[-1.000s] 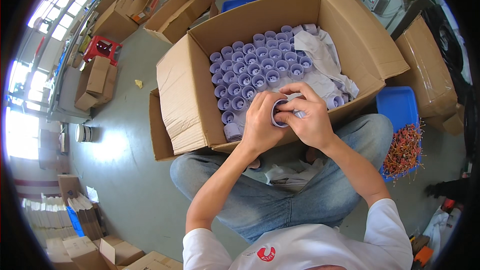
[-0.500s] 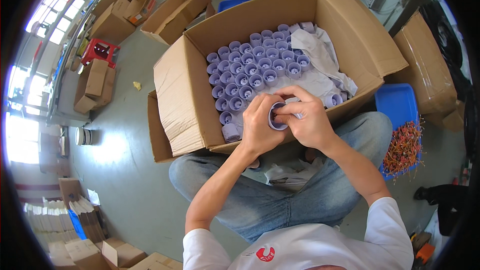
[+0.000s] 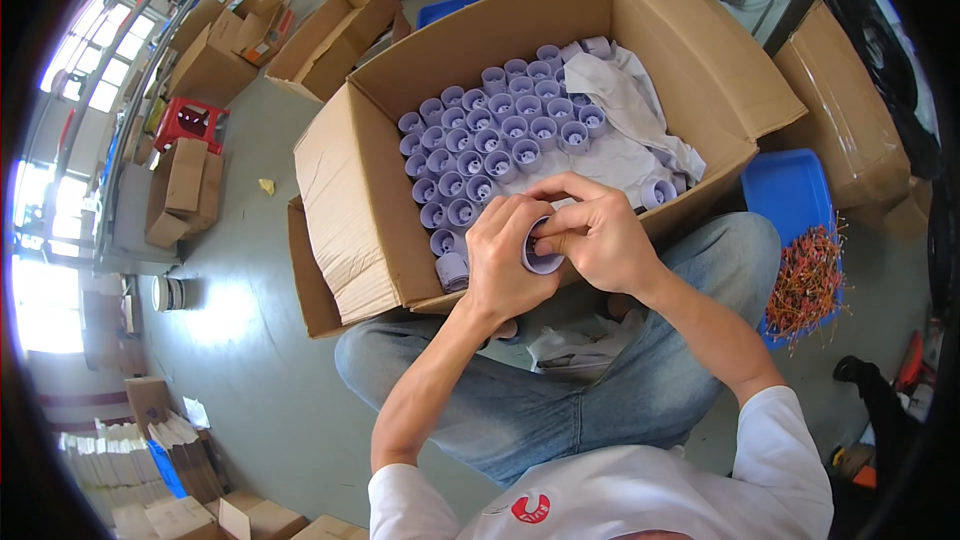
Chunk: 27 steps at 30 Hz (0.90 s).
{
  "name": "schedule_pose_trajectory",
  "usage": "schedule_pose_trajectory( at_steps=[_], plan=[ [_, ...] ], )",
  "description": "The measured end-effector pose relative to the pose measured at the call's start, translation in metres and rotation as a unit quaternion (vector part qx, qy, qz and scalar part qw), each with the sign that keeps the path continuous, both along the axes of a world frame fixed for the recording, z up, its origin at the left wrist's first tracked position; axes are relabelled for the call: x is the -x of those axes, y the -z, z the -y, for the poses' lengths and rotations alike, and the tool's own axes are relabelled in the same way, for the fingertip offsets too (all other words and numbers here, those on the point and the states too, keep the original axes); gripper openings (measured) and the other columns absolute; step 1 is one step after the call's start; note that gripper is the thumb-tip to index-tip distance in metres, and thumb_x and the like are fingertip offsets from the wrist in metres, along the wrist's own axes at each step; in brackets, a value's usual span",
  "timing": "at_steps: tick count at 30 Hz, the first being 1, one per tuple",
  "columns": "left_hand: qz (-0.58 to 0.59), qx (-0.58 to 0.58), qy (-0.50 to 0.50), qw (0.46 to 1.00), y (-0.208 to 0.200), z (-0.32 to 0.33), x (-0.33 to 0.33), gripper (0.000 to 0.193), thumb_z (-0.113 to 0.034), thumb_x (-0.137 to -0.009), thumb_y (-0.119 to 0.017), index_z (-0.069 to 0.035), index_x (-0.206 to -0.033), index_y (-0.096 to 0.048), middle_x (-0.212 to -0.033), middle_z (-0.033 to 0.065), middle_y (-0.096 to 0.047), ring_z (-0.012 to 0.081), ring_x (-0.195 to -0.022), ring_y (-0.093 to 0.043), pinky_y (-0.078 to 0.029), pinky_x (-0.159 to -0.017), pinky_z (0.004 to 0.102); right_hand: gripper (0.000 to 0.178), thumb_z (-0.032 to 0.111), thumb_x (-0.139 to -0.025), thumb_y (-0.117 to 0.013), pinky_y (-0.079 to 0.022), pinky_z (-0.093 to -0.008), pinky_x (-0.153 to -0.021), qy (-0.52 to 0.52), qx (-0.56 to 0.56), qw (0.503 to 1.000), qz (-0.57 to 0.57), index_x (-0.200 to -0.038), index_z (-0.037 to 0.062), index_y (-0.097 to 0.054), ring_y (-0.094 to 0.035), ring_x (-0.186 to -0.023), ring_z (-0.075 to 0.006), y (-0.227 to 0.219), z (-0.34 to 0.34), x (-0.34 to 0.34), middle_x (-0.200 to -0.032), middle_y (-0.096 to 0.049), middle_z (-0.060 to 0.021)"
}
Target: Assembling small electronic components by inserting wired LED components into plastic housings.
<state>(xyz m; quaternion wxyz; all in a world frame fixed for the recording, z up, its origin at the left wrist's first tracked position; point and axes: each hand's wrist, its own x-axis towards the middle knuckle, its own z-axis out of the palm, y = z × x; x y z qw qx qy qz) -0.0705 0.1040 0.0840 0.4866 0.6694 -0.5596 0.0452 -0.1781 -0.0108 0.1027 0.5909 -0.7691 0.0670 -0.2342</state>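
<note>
A pale purple plastic cup [image 3: 543, 258] is held over the near edge of a large open cardboard box [image 3: 470, 35]. My left hand [image 3: 503, 255] wraps round its left side. My right hand [image 3: 597, 238] bends over the rim with its fingertips pinched inside the opening; whatever they pinch is hidden. In the box stand many similar purple cups [image 3: 486, 140] in close rows, openings up, with small pale parts inside. Crumpled white paper [image 3: 620, 90] lies beside them at the right. One cup [image 3: 657, 192] sits apart, near the right wall.
Right of my knee is a blue tray [image 3: 785, 190] with a heap of small red and yellow wired parts [image 3: 805, 280]. Another cardboard box [image 3: 840, 100] stands beyond it. Open boxes [image 3: 335, 35] and a red stool [image 3: 190, 123] are on the floor at the left.
The view has shifted slightly. The cup has tipped in my left hand, its opening turning more to the right, and my right fingertips remain inside it.
</note>
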Motion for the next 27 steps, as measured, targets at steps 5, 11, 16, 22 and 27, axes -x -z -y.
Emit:
schedule_pose_trajectory(
  at_steps=[5, 11, 16, 22, 27],
  plan=[
    [0.014, 0.019, -0.019, 1.000, -0.001, 0.000, 0.002, 0.038, 0.002, -0.052, -0.070, -0.005, -0.088, -0.061, -0.082, 0.0083, -0.062, 0.0292, -0.071, -0.057, -0.047, -0.061, 0.0375, 0.020, -0.013, -0.070, -0.069, -0.054, -0.0301, -0.082, 0.026, 0.042, 0.998, 0.035, -0.088, -0.0059, -0.073, -0.066, -0.098, -0.0211, 0.004, -0.009, -0.002, -0.114, -0.067, -0.0122],
    [0.041, 0.000, -0.032, 0.999, -0.004, -0.004, 0.001, 0.039, 0.002, -0.051, -0.068, -0.005, -0.088, -0.061, -0.083, 0.0088, -0.062, 0.0298, -0.071, -0.057, -0.047, -0.062, 0.0379, 0.020, -0.013, -0.070, -0.068, -0.054, -0.0299, -0.082, -0.002, -0.058, 0.998, 0.010, -0.088, -0.0061, -0.073, -0.067, -0.096, -0.0200, 0.005, -0.006, -0.001, -0.115, -0.068, -0.0126],
    [0.031, 0.020, -0.008, 0.999, -0.003, -0.004, -0.003, 0.040, 0.002, -0.050, -0.069, -0.005, -0.089, -0.061, -0.083, 0.0093, -0.062, 0.0300, -0.072, -0.058, -0.047, -0.062, 0.0381, 0.019, -0.012, -0.071, -0.067, -0.054, -0.0303, -0.083, -0.001, -0.047, 0.999, 0.011, -0.088, -0.0057, -0.074, -0.067, -0.096, -0.0201, 0.002, -0.008, -0.002, -0.115, -0.068, -0.0128],
    [0.032, 0.045, -0.018, 0.998, -0.001, -0.002, 0.000, 0.038, 0.002, -0.051, -0.069, -0.004, -0.087, -0.060, -0.081, 0.0092, -0.062, 0.0300, -0.071, -0.059, -0.047, -0.062, 0.0377, 0.019, -0.012, -0.071, -0.068, -0.054, -0.0308, -0.083, 0.040, 0.004, 0.999, 0.025, -0.087, -0.0050, -0.074, -0.067, -0.097, -0.0220, 0.005, -0.014, -0.001, -0.116, -0.068, -0.0142],
    [0.012, -0.009, -0.036, 0.999, -0.004, -0.001, 0.002, 0.032, 0.002, -0.054, -0.068, -0.004, -0.084, -0.059, -0.080, 0.0088, -0.062, 0.0298, -0.070, -0.059, -0.047, -0.062, 0.0380, 0.016, -0.009, -0.072, -0.070, -0.055, -0.0338, -0.080, 0.036, 0.046, 0.996, 0.070, -0.087, -0.0040, -0.073, -0.068, -0.092, -0.0285, 0.016, -0.011, -0.004, -0.113, -0.066, -0.0163]
  ],
)
